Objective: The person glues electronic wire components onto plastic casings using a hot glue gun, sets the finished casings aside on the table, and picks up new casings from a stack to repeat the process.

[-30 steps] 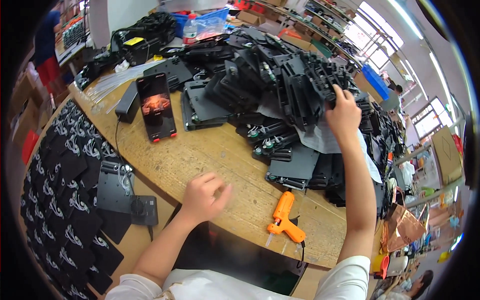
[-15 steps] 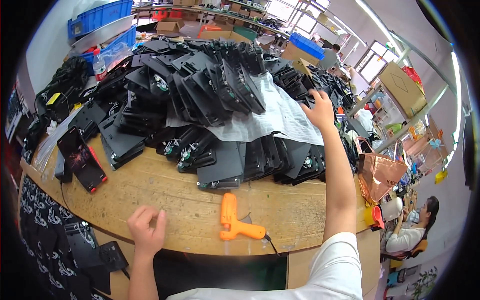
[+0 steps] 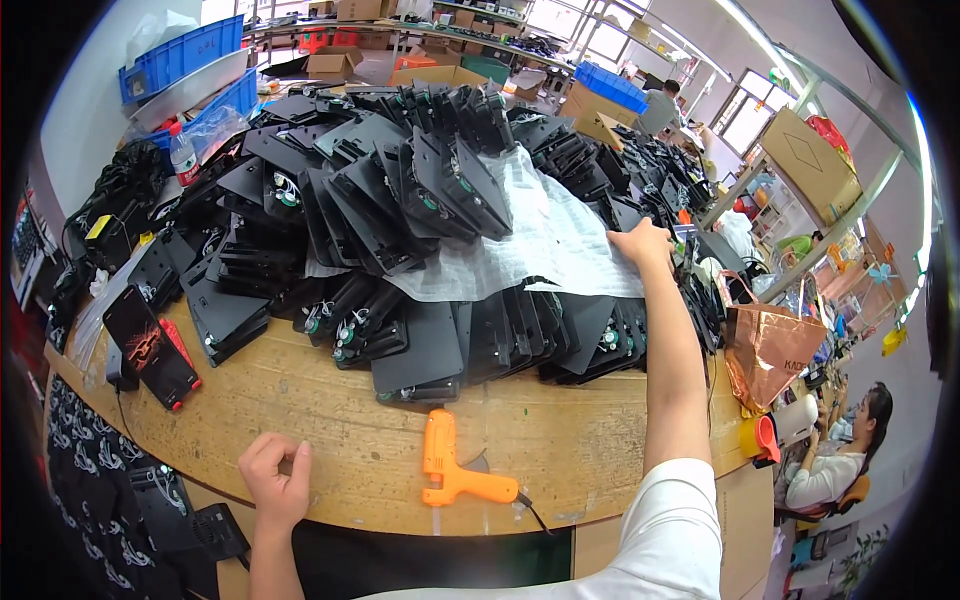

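My right hand is stretched far out to the pile's right side, at the edge of a white foam sheet. Its fingers bend down among black plastic panels; what lies between them is hidden. My left hand hovers above the near left of the wooden table, loosely curled, with nothing visible in it. Between my arms lies an orange glue gun, its cord running to the near edge. Beyond it, black panels with small green-and-white parts stand stacked under and around the sheet.
A phone leans on a red stand at the left. Behind it are a bottle and blue crates. On the right hangs a copper-coloured bag near a white cup. A person sits beyond the table's right end.
My right hand has come down onto the panels at the sheet's edge, its spread fingers drawing in. My left hand stays curled. The view has shifted slightly.
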`<state>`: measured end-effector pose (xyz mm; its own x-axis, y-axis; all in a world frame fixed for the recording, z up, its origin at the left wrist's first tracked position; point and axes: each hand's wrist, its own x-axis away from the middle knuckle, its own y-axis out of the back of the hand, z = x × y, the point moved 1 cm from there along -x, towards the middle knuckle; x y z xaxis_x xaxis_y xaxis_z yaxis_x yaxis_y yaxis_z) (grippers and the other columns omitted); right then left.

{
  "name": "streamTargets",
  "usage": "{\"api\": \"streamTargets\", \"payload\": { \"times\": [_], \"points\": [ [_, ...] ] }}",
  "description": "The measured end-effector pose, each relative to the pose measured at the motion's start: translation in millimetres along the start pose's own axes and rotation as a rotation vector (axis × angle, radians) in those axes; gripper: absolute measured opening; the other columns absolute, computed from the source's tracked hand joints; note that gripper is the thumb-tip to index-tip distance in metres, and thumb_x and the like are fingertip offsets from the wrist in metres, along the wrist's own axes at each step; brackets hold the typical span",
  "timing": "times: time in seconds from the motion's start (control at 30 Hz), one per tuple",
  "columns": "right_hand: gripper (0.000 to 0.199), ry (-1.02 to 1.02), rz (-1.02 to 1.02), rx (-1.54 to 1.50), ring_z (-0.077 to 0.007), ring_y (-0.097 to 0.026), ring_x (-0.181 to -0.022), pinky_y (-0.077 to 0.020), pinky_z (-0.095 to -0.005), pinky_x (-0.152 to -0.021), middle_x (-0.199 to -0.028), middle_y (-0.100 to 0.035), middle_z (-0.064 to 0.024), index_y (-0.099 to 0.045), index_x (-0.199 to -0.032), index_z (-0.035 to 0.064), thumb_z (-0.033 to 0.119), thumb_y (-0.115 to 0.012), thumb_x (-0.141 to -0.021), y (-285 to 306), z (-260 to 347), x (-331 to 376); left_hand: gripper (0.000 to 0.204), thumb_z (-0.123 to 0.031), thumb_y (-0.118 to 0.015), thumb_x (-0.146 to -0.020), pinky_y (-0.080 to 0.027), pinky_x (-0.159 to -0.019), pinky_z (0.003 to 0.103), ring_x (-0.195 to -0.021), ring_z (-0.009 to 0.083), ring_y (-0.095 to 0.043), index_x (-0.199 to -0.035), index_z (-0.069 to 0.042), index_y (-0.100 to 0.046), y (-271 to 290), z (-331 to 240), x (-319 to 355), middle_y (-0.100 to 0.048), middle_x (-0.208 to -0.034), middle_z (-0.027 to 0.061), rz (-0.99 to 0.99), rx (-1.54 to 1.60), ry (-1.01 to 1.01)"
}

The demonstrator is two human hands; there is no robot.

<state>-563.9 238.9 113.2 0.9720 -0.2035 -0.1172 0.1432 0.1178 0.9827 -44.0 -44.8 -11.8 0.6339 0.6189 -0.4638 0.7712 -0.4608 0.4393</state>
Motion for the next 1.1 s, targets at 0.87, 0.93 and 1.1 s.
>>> {"api": "streamTargets", "payload": {
  "times": [0.87,0.93,1.1],
  "points": [
    [0.039,0.967,-0.656,-0.389,-0.0405,-0.066,-0.091,-0.0524,-0.0445,-0.08,-0.097,-0.068,-0.0231,-0.062,-0.113,0.0019,0.003,-0.069,-0.075,66.0,16.4,112.3,0.017,-0.004,-0.069,-0.077,-0.044,-0.054,0.034,-0.058,0.0268,-0.058,-0.067,0.002,-0.056,2.2,1.0,-0.2,-0.058,-0.067,0.014,0.012,0.053,-0.001],
    [0.04,1.039,-0.624,-0.44,-0.0402,-0.064,-0.094,-0.0517,-0.0464,-0.08,-0.101,-0.066,-0.0218,-0.059,-0.112,0.0027,0.0,-0.065,-0.072,66.3,50.6,147.6,0.018,-0.006,-0.07,-0.077,-0.044,-0.054,0.035,-0.058,0.0281,-0.058,-0.066,0.001,-0.057,5.3,1.1,0.9,-0.058,-0.067,0.0141,0.002,0.032,-0.008],
    [0.043,1.059,-0.494,-0.356,-0.0439,-0.063,-0.094,-0.0504,-0.0485,-0.082,-0.094,-0.065,-0.0253,-0.056,-0.113,0.0003,0.002,-0.064,-0.071,41.0,103.6,191.0,0.021,-0.013,-0.07,-0.078,-0.045,-0.054,0.039,-0.06,0.0323,-0.059,-0.065,-0.002,-0.058,9.0,5.1,5.9,-0.057,-0.066,0.0134,0.029,-0.051,-0.02]
  ]
}}
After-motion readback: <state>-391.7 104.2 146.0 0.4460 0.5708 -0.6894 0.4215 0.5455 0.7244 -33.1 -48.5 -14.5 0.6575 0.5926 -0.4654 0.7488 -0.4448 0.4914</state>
